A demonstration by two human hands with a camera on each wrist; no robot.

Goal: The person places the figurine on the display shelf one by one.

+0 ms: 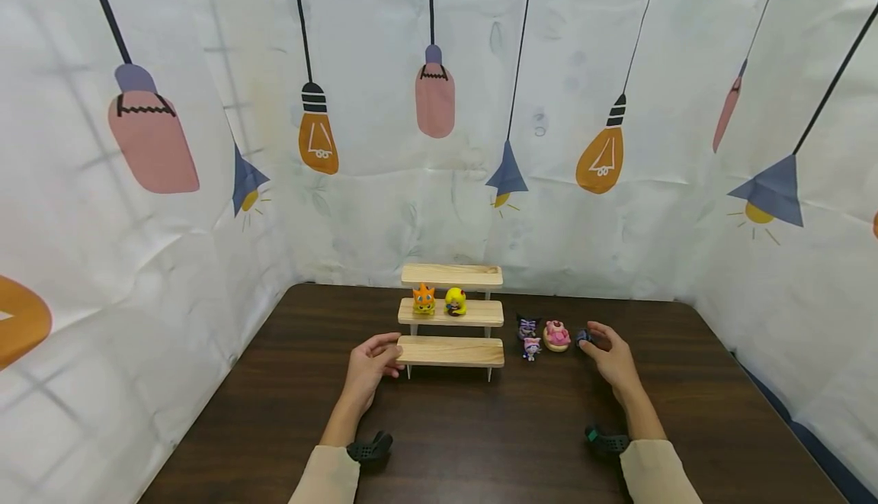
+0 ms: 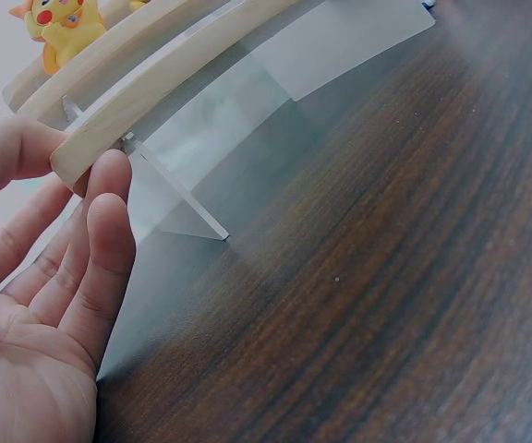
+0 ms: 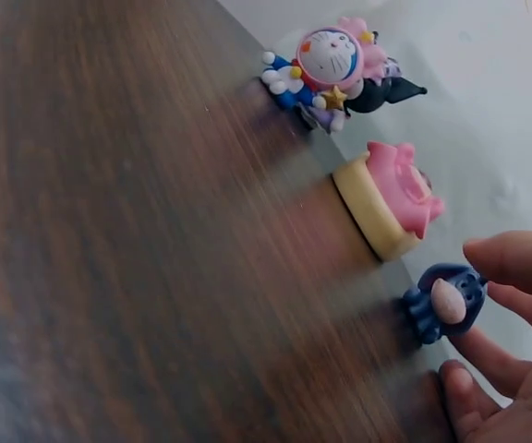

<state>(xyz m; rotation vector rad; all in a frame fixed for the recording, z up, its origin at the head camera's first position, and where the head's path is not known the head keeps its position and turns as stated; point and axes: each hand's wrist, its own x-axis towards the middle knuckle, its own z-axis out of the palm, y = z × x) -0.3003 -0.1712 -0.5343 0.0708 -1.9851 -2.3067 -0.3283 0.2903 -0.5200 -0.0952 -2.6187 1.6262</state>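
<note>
My left hand (image 1: 371, 367) pinches the left end of the bottom board (image 1: 450, 351) of a three-tier wooden display stand with clear supports. A yellow figurine with an orange hood (image 1: 424, 303) and a yellow-haired figurine (image 1: 456, 303) stand on the middle board (image 1: 483, 312). My right hand (image 1: 612, 359) has thumb and fingers around a small blue donkey figurine (image 3: 446, 303), which is at the table surface. Left of it sits a pink figurine on a cream base (image 3: 391, 201). Beyond that are a cat-faced figurine in a pink hood (image 3: 326, 60) and a purple-and-black figurine (image 1: 527, 326).
The dark wood-grain table (image 1: 480, 435) ends at a white curtain (image 1: 384, 214) printed with hanging lamps, which encloses the back and sides. The top board (image 1: 451, 274) of the stand is nearest the curtain. Dark wrist straps are on both arms.
</note>
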